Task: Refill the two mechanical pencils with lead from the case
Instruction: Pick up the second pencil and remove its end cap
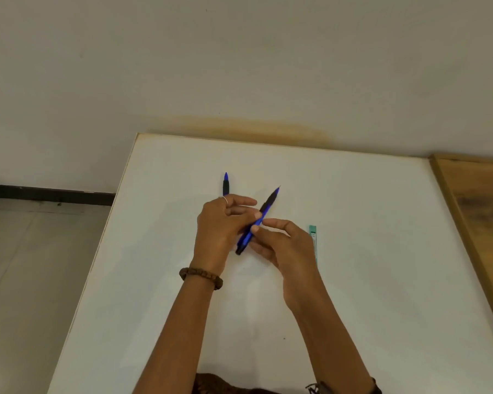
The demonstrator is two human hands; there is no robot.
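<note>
both forearms reach up from the bottom edge over the white worktop (353, 280), the left wrist carrying a brown beaded bracelet (201, 277). left hand (221, 226): its thumb and fingers curl round the middle of a blue mechanical pencil (258, 223) and hold it above the worktop, a ring (224, 199) on one finger. right hand (285, 245): its fingertips (255, 229) pinch the same barrel just below the left grip, near the dark cap end, which points toward the person. the black rubber sleeve and fine tip point away and to the right. whether the cap has been loosened cannot be told at this size; it looks seated. second pencil (226, 184): lying on the worktop just beyond the left hand, only its black sleeve and blue tip in view. lead case (313, 237): a slim teal case lying flat on the worktop just right of the right hand, partly hidden by it, and touched by neither hand.

handling, as judged: the pencil is light, stiff and smooth, apt to roll if set down; the barrel is best steadied near its middle while the cap is pulled straight off. the leads should be very thin and brittle, best tipped out of the case, taken lightly between fingertips and slid in without bending.
</note>
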